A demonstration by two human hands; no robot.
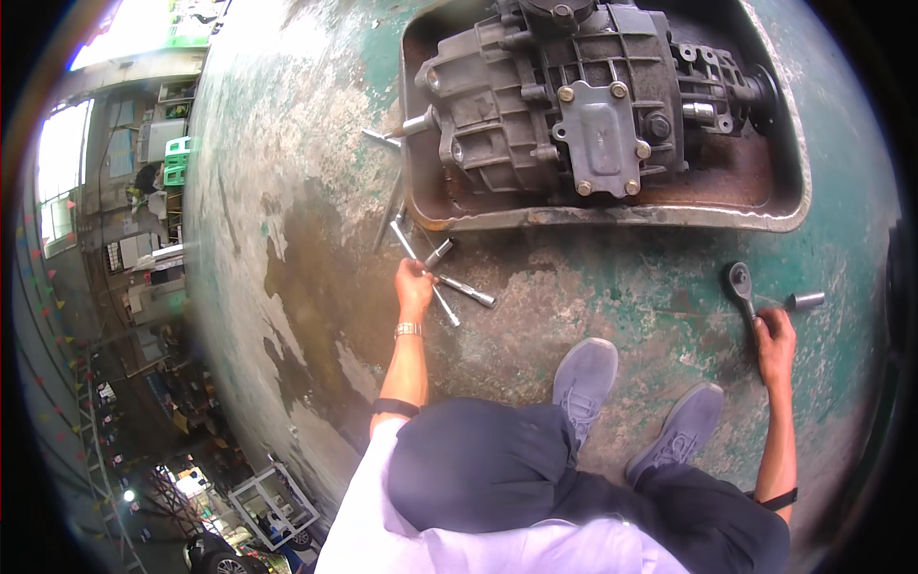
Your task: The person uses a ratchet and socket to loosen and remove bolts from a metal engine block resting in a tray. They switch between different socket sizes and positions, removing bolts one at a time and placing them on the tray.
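My left hand (413, 285) reaches down to the floor left of the tray. Its fingers are closed around a bright metal socket wrench (465, 289), whose arms stick out in several directions; I cannot tell whether it is one tool or two crossed ones. On the right, my right hand (775, 335) grips the handle of a ratchet wrench (740, 280), with the round head pointing away from me. A short cylindrical socket (806, 300) lies on the floor just right of the ratchet, apart from my fingers.
Ahead of me a grey gearbox (598, 143) with a bolted cover plate sits in a rusty metal tray (612, 219). Thin metal bars (389, 212) and another rod (381, 139) lie by its left side. My shoes (585, 378) stand on the stained green floor. Workshop clutter fills the far left.
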